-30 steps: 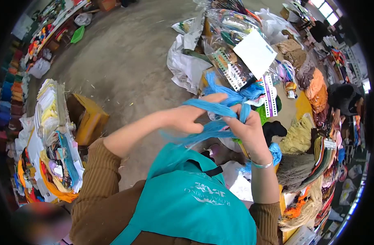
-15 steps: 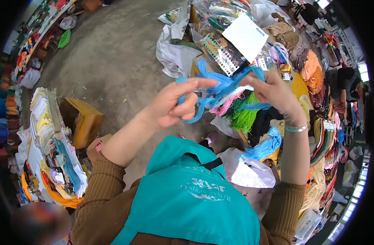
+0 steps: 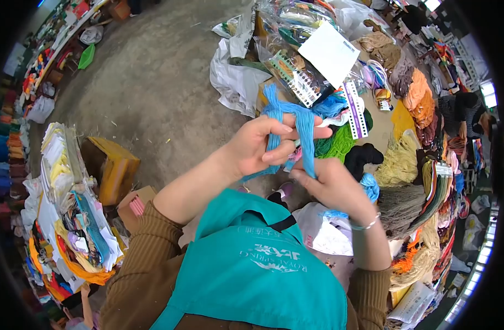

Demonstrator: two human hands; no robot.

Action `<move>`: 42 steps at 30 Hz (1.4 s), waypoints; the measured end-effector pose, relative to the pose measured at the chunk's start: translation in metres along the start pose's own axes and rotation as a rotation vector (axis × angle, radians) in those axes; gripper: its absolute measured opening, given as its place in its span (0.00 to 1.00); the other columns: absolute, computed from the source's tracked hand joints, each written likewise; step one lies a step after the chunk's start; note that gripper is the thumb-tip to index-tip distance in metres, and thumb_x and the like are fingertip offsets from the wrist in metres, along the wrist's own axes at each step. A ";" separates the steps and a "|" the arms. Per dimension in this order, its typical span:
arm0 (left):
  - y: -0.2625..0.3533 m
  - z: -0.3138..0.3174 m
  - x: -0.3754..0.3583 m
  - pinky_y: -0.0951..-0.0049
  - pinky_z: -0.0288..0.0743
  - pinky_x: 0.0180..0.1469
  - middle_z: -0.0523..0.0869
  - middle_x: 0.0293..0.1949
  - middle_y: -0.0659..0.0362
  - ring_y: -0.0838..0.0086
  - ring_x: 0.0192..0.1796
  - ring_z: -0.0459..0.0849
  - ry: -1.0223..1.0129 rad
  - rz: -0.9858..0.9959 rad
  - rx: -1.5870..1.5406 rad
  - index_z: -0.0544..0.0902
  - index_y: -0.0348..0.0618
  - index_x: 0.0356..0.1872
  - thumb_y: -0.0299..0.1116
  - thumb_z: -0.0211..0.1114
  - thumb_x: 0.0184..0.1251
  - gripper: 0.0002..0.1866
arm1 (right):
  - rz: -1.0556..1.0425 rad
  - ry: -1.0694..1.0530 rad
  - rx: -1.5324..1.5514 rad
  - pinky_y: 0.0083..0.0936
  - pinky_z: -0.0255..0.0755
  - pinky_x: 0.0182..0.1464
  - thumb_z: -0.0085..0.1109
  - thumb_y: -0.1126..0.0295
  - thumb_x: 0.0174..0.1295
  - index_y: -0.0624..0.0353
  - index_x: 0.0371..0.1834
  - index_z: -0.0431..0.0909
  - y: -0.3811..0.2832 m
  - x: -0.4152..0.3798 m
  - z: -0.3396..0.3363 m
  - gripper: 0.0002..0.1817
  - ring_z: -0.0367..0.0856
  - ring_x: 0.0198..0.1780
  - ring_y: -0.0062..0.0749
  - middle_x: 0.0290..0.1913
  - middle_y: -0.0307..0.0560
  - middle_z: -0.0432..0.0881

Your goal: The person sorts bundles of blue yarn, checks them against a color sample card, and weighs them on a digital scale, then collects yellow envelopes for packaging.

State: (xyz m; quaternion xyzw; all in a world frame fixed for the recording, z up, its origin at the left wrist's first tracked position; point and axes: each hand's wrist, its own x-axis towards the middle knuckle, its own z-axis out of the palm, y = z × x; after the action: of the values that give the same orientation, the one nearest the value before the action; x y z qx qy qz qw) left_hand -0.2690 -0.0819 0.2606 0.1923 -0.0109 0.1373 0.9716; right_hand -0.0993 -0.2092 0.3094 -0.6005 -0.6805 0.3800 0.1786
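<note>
A skein of light blue thread (image 3: 306, 137) is stretched between my two hands in front of the teal apron. My left hand (image 3: 257, 147) has strands looped over it, with the index finger reaching out past them and the other fingers bent. Lower and to the right, my right hand (image 3: 334, 188) is closed round the hanging end of the same skein. Loose blue strands trail below my left hand. Just behind the hands lie bright green thread (image 3: 340, 144) and a white card with a purple stripe and holes (image 3: 355, 110).
On the right, a long table bears black thread (image 3: 364, 158), orange skeins (image 3: 421, 99) and plastic packets under a white sheet (image 3: 330, 53). A yellow box (image 3: 113, 170) stands left, beside a stack of papers and threads. Other people appear at the edges.
My right hand has come down and towards me, drawing the blue strands downward over my left hand. My left hand has shifted a little right. The purple-striped card is now more exposed.
</note>
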 end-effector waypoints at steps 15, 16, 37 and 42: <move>-0.019 0.014 0.003 0.81 0.64 0.26 0.76 0.17 0.69 0.88 0.22 0.70 0.289 -0.006 0.964 0.85 0.40 0.47 0.38 0.56 0.74 0.14 | 0.045 0.507 1.178 0.17 0.71 0.39 0.60 0.71 0.65 0.63 0.46 0.80 0.024 0.008 0.036 0.10 0.76 0.34 0.16 0.35 0.36 0.82; -0.020 0.012 0.003 0.82 0.64 0.26 0.80 0.19 0.67 0.89 0.23 0.71 0.271 0.037 0.982 0.86 0.40 0.44 0.37 0.56 0.73 0.13 | 0.066 0.531 1.037 0.17 0.70 0.37 0.60 0.71 0.65 0.64 0.43 0.81 0.024 0.008 0.034 0.08 0.75 0.34 0.15 0.33 0.35 0.81; -0.005 0.035 0.034 0.85 0.67 0.30 0.85 0.53 0.45 0.87 0.16 0.64 -0.130 -0.165 0.592 0.76 0.30 0.61 0.34 0.51 0.69 0.23 | -0.077 0.859 0.833 0.26 0.72 0.55 0.52 0.73 0.62 0.67 0.47 0.78 0.068 -0.019 -0.033 0.12 0.79 0.49 0.28 0.48 0.47 0.83; -0.013 0.050 0.037 0.82 0.70 0.34 0.81 0.60 0.53 0.90 0.18 0.66 0.051 0.011 0.894 0.77 0.32 0.59 0.33 0.49 0.74 0.20 | -0.136 0.861 0.942 0.20 0.71 0.54 0.57 0.79 0.62 0.66 0.52 0.78 0.035 -0.018 0.020 0.14 0.79 0.49 0.22 0.47 0.42 0.83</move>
State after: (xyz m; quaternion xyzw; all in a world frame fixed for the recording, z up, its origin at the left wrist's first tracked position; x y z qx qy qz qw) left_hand -0.2284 -0.1023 0.3048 0.5899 0.0725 0.1382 0.7922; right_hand -0.0856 -0.2322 0.2748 -0.5119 -0.3448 0.3510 0.7042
